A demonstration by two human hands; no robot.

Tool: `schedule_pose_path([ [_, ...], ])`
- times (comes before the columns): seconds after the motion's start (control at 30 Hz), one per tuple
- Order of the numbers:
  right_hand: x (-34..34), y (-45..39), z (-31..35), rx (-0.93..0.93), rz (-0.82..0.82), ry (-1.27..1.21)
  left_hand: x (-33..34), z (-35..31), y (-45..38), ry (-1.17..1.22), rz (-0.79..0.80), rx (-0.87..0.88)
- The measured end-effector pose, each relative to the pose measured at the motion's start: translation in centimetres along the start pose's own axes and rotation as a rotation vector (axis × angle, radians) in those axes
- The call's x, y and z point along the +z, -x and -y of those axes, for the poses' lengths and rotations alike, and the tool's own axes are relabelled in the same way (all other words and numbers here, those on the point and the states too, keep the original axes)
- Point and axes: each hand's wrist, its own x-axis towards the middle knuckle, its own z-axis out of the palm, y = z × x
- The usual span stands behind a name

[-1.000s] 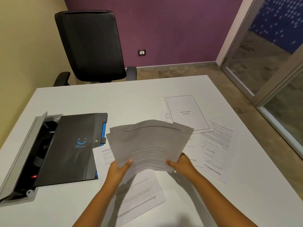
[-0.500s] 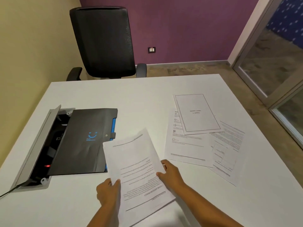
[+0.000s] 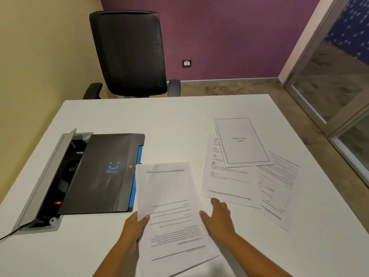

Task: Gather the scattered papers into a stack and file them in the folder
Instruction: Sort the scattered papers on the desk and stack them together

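A small stack of printed papers [image 3: 173, 212] lies on the white table [image 3: 179, 120] in front of me. My left hand [image 3: 133, 226] grips its left edge, thumb on top. My right hand [image 3: 217, 218] rests open beside the stack's right edge, fingers spread toward the loose sheets. Three scattered papers lie to the right: a framed title page [image 3: 242, 141], a text sheet [image 3: 225, 182] under it, and another sheet [image 3: 279, 188] further right. The black folder [image 3: 103, 172] with a blue smiley logo lies closed on the left, touching the stack's top left corner.
An open grey cable box [image 3: 44, 182] is set into the table under the folder's left side, with a cable leaving at the front left. A black office chair [image 3: 129, 52] stands behind the table. A glass partition [image 3: 339, 76] is on the right.
The papers I held up in both hands have come down flat onto the table. My right hand has let go of the stack and opened beside it.
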Motion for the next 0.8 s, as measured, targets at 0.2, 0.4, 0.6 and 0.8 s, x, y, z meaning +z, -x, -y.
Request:
schedule_pose_path([
  [0.2, -4.6, 0.4, 2.4, -0.059, 0.206, -0.64, 0.0, -2.0, 0.7, -0.066, 0.122, 0.182],
  [0.4, -6.9, 0.3, 5.5, -0.226, 0.053, -0.876, 2.0, -5.8, 1.7, 0.101, 0.068, 0.483],
  [0.6, -7.3, 0.1, 5.6, -0.319, 0.068, -0.828, 2.6, -6.2, 2.1, 0.084, 0.082, 0.524],
  [0.8, -6.3, -0.7, 3.5, -0.23, 0.119, -0.675, 2.9, -5.4, 1.8, -0.056, 0.115, 0.45],
])
